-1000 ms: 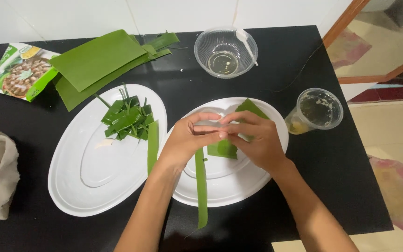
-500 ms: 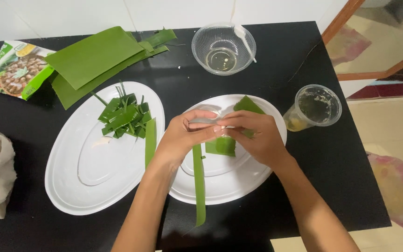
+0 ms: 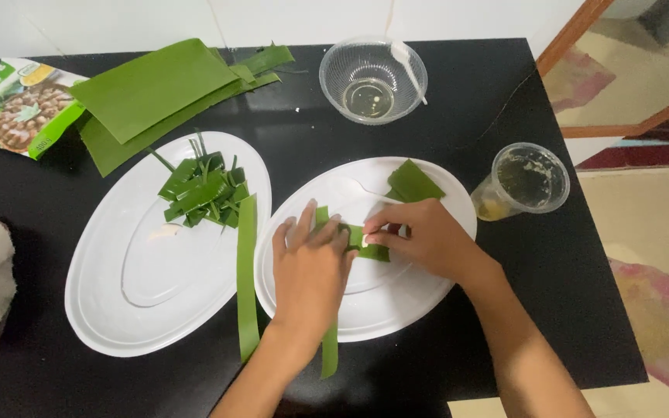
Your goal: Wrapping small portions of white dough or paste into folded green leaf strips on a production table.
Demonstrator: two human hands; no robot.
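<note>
On the right-hand white oval plate (image 3: 435, 310), a long green leaf strip (image 3: 329, 352) is being folded; its lower end hangs past the rim onto the black table (image 3: 567, 294). The strip is pressed flat under the spread fingers of the left hand (image 3: 309, 267), apparently so it cannot shift, while the folded end (image 3: 365, 241) is pinched by the right hand (image 3: 420, 240). Another folded leaf piece (image 3: 412, 182) lies further back. A second strip (image 3: 247, 271) bridges both plates, and cut leaf bits (image 3: 203, 193) are piled on the left plate (image 3: 118, 294).
</note>
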